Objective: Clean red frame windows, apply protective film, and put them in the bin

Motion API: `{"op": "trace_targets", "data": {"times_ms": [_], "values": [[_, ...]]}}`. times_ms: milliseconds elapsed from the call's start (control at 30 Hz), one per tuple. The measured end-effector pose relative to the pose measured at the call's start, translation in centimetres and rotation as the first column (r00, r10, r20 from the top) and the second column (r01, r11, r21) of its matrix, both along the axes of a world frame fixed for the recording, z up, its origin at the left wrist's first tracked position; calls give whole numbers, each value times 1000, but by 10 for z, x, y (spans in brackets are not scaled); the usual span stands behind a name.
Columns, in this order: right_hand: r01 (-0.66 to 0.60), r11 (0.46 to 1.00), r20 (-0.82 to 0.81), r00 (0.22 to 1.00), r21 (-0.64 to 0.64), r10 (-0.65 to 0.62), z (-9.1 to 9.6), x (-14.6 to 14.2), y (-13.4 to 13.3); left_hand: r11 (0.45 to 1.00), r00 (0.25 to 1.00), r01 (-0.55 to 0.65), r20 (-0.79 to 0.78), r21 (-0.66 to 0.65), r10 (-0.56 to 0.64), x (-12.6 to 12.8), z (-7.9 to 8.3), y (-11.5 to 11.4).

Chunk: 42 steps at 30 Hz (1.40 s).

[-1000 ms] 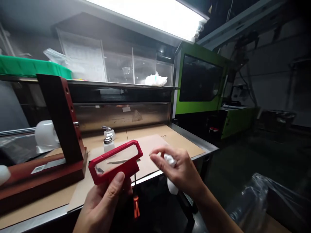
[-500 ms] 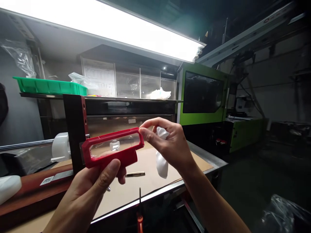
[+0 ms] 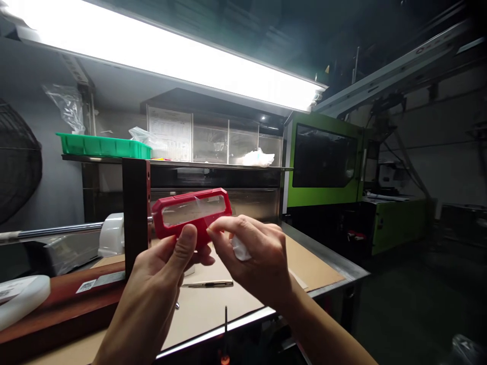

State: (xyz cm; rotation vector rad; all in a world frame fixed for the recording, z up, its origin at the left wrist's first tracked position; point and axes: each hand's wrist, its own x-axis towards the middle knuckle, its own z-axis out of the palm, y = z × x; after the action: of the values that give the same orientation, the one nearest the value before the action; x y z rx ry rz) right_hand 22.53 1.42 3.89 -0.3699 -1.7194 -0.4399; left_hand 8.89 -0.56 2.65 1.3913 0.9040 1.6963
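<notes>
My left hand [image 3: 160, 289] holds up a red plastic frame with a clear window [image 3: 191, 211], thumb pressed on its lower edge. My right hand [image 3: 253, 253] is closed around a small white cloth [image 3: 240, 249], its fingertips touching the frame's lower right corner. Both hands are raised in front of the bench, level with the shelf's underside.
A cardboard sheet [image 3: 308, 266] covers the steel bench; a thin metal tool [image 3: 207, 284] lies on it. A dark red fixture post [image 3: 136, 213] stands at left beside a white roll [image 3: 111, 235]. A green tray [image 3: 102, 146] sits on the shelf. A green machine [image 3: 323, 162] stands right.
Both hands lifted the red frame higher, from near the bench up to shelf level. My right hand moved from the frame's right end to its lower right corner, cloth bunched in.
</notes>
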Motion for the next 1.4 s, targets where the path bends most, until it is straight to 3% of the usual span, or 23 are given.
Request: {"op": "trace_targets", "data": {"times_ms": [133,267,433,533,633,800,900,1133,1400], "values": [[28,999,73,997,-40,-25,0,-5,-1,981,977,190,93,31,-192,6,9,-1],[20,998,104,994,-59,-14,2,-8,0,982,974,191,128,-10,-188,2,12,-1],[-55,995,161,985,-79,68,10,-7,-4,980,947,176,257,89,-193,-3,18,1],[-222,958,-41,975,-179,218,20,-3,-4,983,941,140,293,122,-170,-7,21,2],[-436,840,-302,888,-322,346,33,2,3,990,940,121,310,77,-140,-10,23,2],[-728,452,-468,681,-515,564,49,2,19,985,940,167,292,50,-174,-11,26,2],[-793,289,-517,579,-536,631,53,1,22,980,956,175,221,96,-192,-8,30,0],[-868,121,-556,409,-481,724,56,5,22,958,968,172,142,230,-207,2,41,-2],[-898,93,-560,346,-430,753,59,8,18,932,956,249,90,263,-280,2,47,-6]]}}
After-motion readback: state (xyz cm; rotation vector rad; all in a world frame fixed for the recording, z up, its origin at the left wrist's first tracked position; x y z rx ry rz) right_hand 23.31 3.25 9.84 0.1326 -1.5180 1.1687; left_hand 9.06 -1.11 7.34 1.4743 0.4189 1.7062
